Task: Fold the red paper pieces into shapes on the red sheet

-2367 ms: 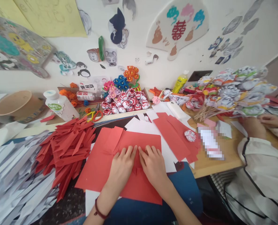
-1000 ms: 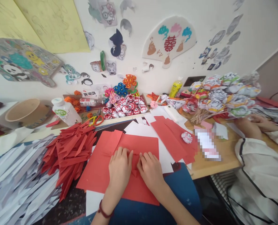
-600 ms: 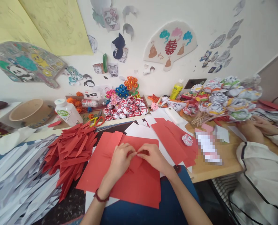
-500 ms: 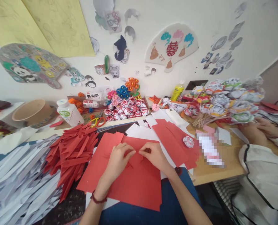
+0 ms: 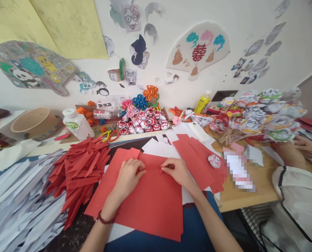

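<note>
Red paper sheets (image 5: 150,206) lie stacked in front of me over some white sheets. My left hand (image 5: 129,175) is above their left half, thumb and fingertips pinched together, a red bracelet at its wrist. Over the right half, my right hand (image 5: 175,170) pinches a small bit of red paper, which blends with the sheets beneath. Whether the left fingertips hold any paper is too hard to tell against the red. A gap of bare red sheet separates the two hands. Folded red strips (image 5: 82,168) are heaped left of the sheets.
Folded white strips (image 5: 21,199) spread at the far left. Behind stand a white bottle (image 5: 78,124), scissors (image 5: 110,135) and red-white paper flowers (image 5: 145,120). More red sheets (image 5: 195,157) lie at the right, near wrapped flowers (image 5: 263,112) and another person's hands (image 5: 295,150).
My hands, close together before, have moved apart, the left one slightly left and the right one slightly right. The view has shifted a little.
</note>
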The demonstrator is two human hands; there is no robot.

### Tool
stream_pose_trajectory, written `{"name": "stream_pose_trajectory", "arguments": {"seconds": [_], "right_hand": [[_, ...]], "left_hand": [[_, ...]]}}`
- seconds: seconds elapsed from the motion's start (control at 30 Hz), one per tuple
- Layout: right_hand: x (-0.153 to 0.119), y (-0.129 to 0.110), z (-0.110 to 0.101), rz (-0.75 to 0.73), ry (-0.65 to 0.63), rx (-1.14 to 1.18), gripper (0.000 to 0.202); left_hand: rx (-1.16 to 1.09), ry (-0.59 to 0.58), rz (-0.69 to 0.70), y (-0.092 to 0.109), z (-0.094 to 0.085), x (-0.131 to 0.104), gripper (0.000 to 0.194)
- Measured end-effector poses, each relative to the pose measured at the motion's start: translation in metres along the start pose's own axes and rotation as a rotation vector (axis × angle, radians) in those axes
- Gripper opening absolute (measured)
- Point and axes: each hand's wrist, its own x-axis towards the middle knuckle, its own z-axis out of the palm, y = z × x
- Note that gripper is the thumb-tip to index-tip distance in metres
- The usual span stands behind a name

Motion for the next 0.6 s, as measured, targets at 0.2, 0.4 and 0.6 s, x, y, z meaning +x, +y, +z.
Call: {"name": "stream_pose_trajectory", "arguments": {"seconds": [0.2, 0.4, 0.6], "right_hand": [[0.005, -0.005, -0.003, -0.184, 0.031, -0.286, 0.013], [0.011, 0.000, 0.003, -0.174, 0.020, -0.283, 0.007], [0.013, 0.003, 0.007, -0.201, -0.007, -0.218, 0.007]], "left_hand": [[-0.060, 0.020, 0.019, -0.005, 0.007, 0.005, 0.019], [-0.109, 0.044, 0.016, -0.008, 0.011, 0.006, 0.021], [-0.059, 0.075, 0.015, -0.004, 0.014, 0.004, 0.010]]}}
